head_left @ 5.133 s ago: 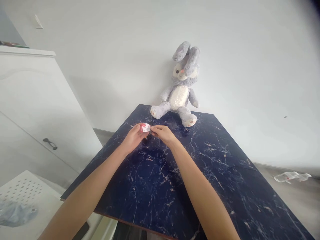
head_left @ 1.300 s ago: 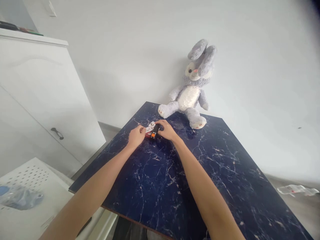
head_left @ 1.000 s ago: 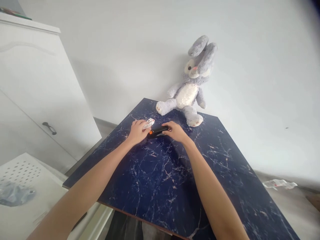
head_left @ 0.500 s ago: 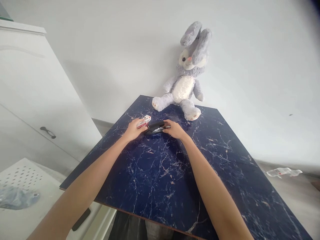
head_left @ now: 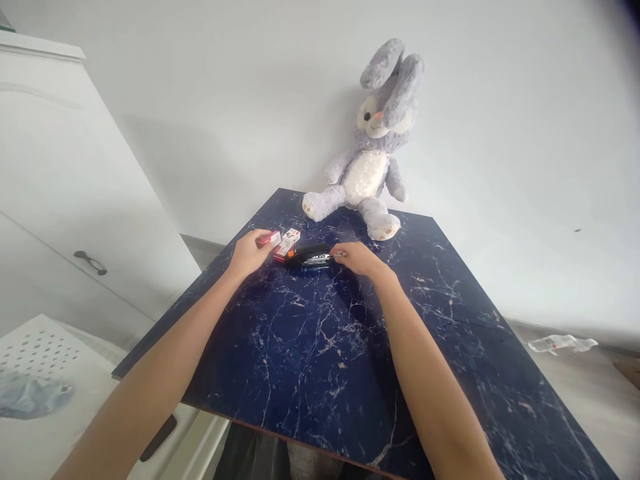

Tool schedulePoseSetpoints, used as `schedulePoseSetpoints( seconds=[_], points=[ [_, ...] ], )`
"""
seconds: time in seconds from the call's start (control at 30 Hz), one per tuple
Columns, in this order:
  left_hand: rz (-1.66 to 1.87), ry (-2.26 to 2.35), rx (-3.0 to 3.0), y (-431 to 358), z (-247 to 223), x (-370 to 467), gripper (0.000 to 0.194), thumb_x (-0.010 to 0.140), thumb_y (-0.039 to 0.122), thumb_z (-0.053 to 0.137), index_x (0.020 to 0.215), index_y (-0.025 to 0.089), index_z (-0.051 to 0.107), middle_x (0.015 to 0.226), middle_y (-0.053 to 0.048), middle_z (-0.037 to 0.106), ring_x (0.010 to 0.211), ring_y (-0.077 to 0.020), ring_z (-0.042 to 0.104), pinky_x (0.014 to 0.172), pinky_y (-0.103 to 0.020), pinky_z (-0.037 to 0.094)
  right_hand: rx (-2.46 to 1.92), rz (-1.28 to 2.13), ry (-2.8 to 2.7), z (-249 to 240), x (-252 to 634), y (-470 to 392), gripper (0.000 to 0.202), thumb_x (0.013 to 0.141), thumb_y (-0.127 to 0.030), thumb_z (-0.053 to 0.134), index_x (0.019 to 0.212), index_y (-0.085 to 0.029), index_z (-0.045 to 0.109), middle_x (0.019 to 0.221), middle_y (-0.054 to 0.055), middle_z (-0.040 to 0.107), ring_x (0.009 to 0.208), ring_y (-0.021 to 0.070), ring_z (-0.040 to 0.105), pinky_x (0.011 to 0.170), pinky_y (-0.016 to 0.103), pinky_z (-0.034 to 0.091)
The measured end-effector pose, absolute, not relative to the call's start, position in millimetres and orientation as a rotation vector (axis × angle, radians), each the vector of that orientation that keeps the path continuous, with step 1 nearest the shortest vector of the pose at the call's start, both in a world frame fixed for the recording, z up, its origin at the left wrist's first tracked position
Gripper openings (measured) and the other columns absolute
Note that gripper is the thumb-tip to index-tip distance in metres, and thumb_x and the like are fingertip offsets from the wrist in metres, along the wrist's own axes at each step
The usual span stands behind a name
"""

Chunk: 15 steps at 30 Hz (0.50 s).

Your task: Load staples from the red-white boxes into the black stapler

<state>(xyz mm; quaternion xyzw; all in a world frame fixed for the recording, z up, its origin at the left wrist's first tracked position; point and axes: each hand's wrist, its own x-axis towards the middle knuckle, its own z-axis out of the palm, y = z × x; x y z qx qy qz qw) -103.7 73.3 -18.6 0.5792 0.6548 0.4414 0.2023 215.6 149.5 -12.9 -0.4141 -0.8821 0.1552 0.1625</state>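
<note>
My left hand (head_left: 250,252) pinches a small red box (head_left: 271,239) with a pale end, at the far left part of the table. Touching or nearly touching it, a second red-and-white box (head_left: 287,244) lies on the tabletop. To the right of that is a black stapler (head_left: 311,256) with shiny metal along its side and an orange patch at its left end. The fingers of my right hand (head_left: 354,257) are closed at the stapler's right end, where a bit of pale metal shows. The fingertips are partly hidden.
A grey plush rabbit (head_left: 370,153) sits at the table's back edge against the wall. The dark blue marbled table (head_left: 310,360) spreads below my arms. A white cabinet (head_left: 60,167) stands left; a clear plastic bottle (head_left: 563,344) lies on the floor at right.
My left hand has moved left, away from the stapler, and now shows a red box in its fingers. The second box and the stapler's orange end are uncovered. My right hand stays at the stapler.
</note>
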Motion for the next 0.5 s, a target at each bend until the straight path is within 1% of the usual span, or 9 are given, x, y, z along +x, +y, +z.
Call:
schedulePoseSetpoints(
  seconds=[0.07, 0.13, 0.2, 0.27, 0.37, 0.5],
  points=[
    [1.382, 1.643, 1.426, 73, -16, -100, 0.044, 0.081, 0.032, 0.073, 0.124, 0.022, 0.067, 0.12, -0.01, 0.071, 0.098, -0.0266, 0.071, 0.09, -0.04, 0.057, -1.211, 0.548, -2.37, -11, 221, 149, 0.018, 0.084, -0.019, 0.063, 0.099, -0.025, 0.074, 0.097, 0.003, 0.076, 0.092, 0.0211, 0.07, 0.088, 0.032, 0.05],
    [1.44, 1.374, 1.249, 72, -12, -96, 0.042, 0.081, 0.028, 0.073, 0.122, 0.018, 0.068, 0.125, -0.012, 0.069, 0.107, -0.0277, 0.069, 0.095, -0.041, 0.057, -1.223, 0.63, -2.189, -7, 225, 148, 0.014, 0.083, -0.025, 0.067, 0.095, -0.022, 0.072, 0.094, 0.003, 0.076, 0.089, 0.0204, 0.07, 0.088, 0.033, 0.052],
    [1.434, 1.111, 1.136, 69, -8, -91, 0.037, 0.081, 0.024, 0.074, 0.117, 0.015, 0.07, 0.129, -0.013, 0.067, 0.121, -0.0298, 0.063, 0.105, -0.043, 0.052, -1.201, 0.707, -2.01, -1, 226, 146, 0.018, 0.081, -0.033, 0.07, 0.094, -0.02, 0.07, 0.092, 0.004, 0.075, 0.086, 0.0206, 0.07, 0.087, 0.036, 0.053],
    [1.414, 0.927, 1.074, 67, -4, -87, 0.036, 0.081, 0.02, 0.074, 0.116, 0.013, 0.071, 0.13, -0.014, 0.067, 0.127, -0.0313, 0.059, 0.112, -0.045, 0.046, -1.122, 0.833, -1.846, 9, 221, 141, 0.026, 0.079, -0.04, 0.073, 0.094, -0.019, 0.067, 0.091, 0.005, 0.075, 0.083, 0.0206, 0.07, 0.086, 0.038, 0.055],
    [1.427, 0.848, 1.051, 65, -4, -82, 0.038, 0.082, 0.017, 0.075, 0.12, 0.014, 0.071, 0.128, -0.014, 0.068, 0.126, -0.0309, 0.06, 0.115, -0.047, 0.044, -0.957, 1.069, -1.643, 24, 203, 132, 0.032, 0.075, -0.043, 0.077, 0.094, -0.019, 0.065, 0.088, 0.005, 0.074, 0.081, 0.0195, 0.07, 0.085, 0.038, 0.057],
    [1.453, 0.889, 1.075, 64, -9, -74, 0.039, 0.079, 0.022, 0.081, 0.116, 0.015, 0.073, 0.123, -0.013, 0.071, 0.116, -0.0284, 0.067, 0.111, -0.048, 0.047, -0.819, 1.261, -1.532, 31, 173, 120, 0.034, 0.072, -0.042, 0.082, 0.091, -0.019, 0.066, 0.086, 0.004, 0.074, 0.08, 0.0181, 0.07, 0.087, 0.038, 0.058]
  ],
)
